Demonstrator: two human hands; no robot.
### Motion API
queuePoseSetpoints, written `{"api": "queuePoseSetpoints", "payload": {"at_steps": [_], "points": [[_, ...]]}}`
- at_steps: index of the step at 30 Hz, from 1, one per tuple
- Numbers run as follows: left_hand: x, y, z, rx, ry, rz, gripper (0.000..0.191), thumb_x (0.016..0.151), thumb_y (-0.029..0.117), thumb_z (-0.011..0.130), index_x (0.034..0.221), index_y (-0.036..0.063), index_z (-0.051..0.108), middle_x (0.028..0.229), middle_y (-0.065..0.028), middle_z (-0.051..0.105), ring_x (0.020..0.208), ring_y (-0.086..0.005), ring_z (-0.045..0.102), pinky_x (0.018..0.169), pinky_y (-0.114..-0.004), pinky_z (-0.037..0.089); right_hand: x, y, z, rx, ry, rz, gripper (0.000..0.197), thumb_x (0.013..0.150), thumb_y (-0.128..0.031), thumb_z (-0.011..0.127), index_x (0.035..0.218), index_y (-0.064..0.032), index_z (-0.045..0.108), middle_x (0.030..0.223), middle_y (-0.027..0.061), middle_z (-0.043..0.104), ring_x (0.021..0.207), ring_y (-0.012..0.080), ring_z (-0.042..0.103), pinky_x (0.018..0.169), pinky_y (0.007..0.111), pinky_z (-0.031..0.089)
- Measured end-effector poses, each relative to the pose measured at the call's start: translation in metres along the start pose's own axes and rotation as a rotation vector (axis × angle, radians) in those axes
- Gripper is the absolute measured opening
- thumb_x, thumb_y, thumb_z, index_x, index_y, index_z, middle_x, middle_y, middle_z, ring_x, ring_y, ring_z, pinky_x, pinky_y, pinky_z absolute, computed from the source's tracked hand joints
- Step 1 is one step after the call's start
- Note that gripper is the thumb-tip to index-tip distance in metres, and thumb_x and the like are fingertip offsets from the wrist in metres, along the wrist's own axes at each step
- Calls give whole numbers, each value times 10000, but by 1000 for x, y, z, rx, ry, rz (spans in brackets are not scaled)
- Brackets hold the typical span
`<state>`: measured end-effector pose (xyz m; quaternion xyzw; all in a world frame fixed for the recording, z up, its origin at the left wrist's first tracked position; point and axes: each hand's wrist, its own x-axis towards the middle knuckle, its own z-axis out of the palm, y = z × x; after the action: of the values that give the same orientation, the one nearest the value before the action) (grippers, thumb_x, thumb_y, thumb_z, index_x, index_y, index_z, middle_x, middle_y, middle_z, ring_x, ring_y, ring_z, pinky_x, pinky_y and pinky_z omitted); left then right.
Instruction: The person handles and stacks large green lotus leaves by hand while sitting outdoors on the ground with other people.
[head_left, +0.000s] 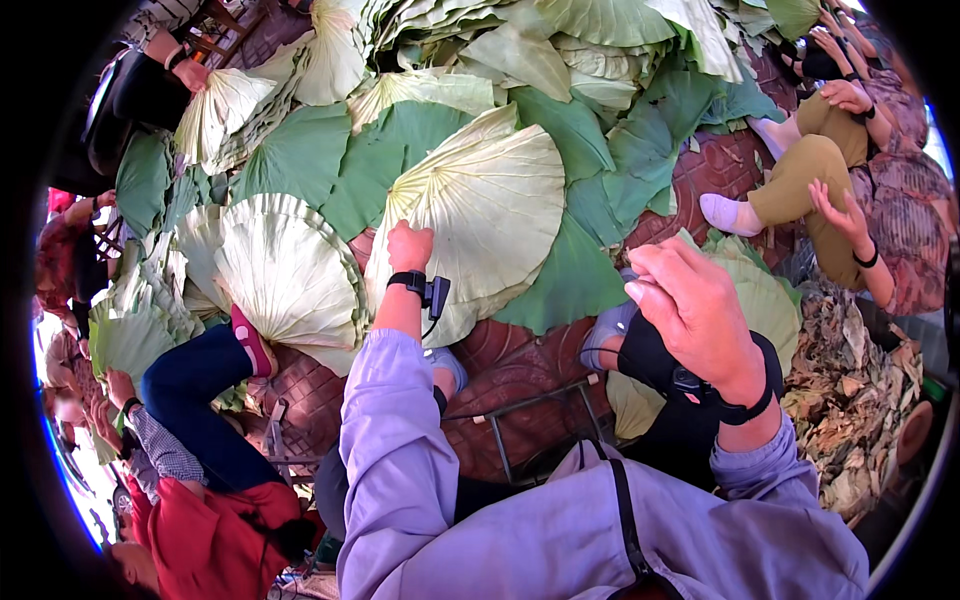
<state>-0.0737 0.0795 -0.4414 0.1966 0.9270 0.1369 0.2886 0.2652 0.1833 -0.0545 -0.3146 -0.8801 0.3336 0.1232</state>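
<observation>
My left hand (410, 247) is curled over the left side of a pale, fan-shaped stack of folded lotus leaves (491, 202). Its fingertips are hidden, so I cannot tell whether it grips a leaf or rests on it. Above my right knee, my right hand (690, 307) is raised, thumb and fingers drawn together, with nothing visible in it. Broad green lotus leaves (570, 274) lie under and around the pale stack. To the left is another pale fanned stack of lotus leaves (281, 266).
Large heaps of lotus leaves (517, 56) fill the far side. Crumpled brown leaves (847, 405) are piled at right. Red paving (517, 367) and a metal frame (499, 442) show between my legs. Co-workers sit close by; one person's hand (193, 75) holds a leaf at upper left.
</observation>
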Motion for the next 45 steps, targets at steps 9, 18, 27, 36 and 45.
{"api": "queuePoseSetpoints", "payload": {"at_steps": [9,18,27,36,45], "points": [[16,-41,19,-56,-25,-129,534,793,284,709,1272,55,661,1322,-207,689,1235,-410,657,1027,-546,510,2,2,3,-28,-16,23,241,915,-38,719,1138,21,647,933,167,633,784,369,632,685,437,509],[-14,-21,22,-432,-214,48,229,712,102,832,732,19,620,683,-69,631,637,-200,605,634,-355,498,1,-1,1,-7,20,-13,240,907,-31,724,1127,19,640,925,164,627,798,372,634,691,447,509],[-84,68,-31,-820,-424,147,233,722,-50,779,820,53,593,789,-9,616,675,-137,565,646,-317,496,-4,-3,-4,-9,32,-28,185,940,-85,692,1093,-13,616,933,164,624,827,408,633,709,470,503],[-172,137,-116,-819,-638,432,505,791,-94,677,1292,-33,653,1059,-65,739,905,-152,689,851,-309,560,-5,15,-4,-2,38,-8,209,965,-188,661,1068,-14,604,1011,220,647,924,481,627,786,539,500],[-306,157,-212,-287,-340,945,354,859,-16,620,1207,-4,682,1042,-136,738,967,-206,712,897,-321,536,7,11,-4,225,70,277,541,968,-461,736,1059,53,594,825,178,647,715,318,630,683,445,501]]}}
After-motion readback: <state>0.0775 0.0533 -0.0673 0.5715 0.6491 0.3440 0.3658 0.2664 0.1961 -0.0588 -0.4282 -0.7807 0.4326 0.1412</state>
